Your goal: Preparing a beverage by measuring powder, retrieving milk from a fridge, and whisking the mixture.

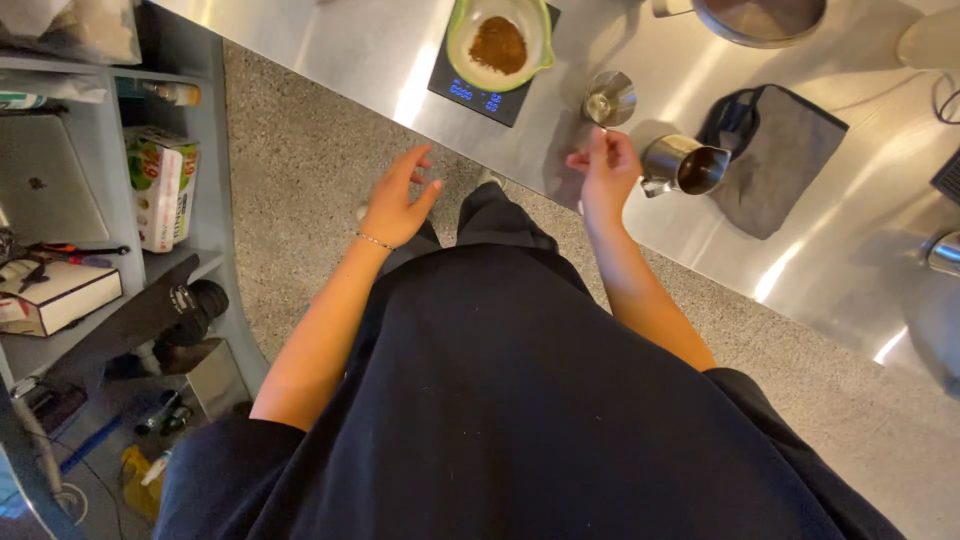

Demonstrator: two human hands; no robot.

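Note:
My left hand (398, 203) hovers over the speckled floor in front of the steel counter (820, 250), fingers spread and holding nothing; a thin bracelet sits on its wrist. My right hand (603, 168) is at the counter's edge with its fingertips pinched together, and I see nothing in them. Just beyond it stands a small steel cup (610, 98). A steel pitcher (685, 165) stands right beside this hand. Farther left on the counter, a green-rimmed bowl (459, 38) of brown grounds rests on a black digital scale (475, 96).
A dark grey cloth (775, 160) lies right of the pitcher, and a metal pot (760, 18) stands at the counter's far edge. On the left, a grey shelf unit (215, 160) holds a laptop (45, 185), boxes and small items. My black clothing fills the lower view.

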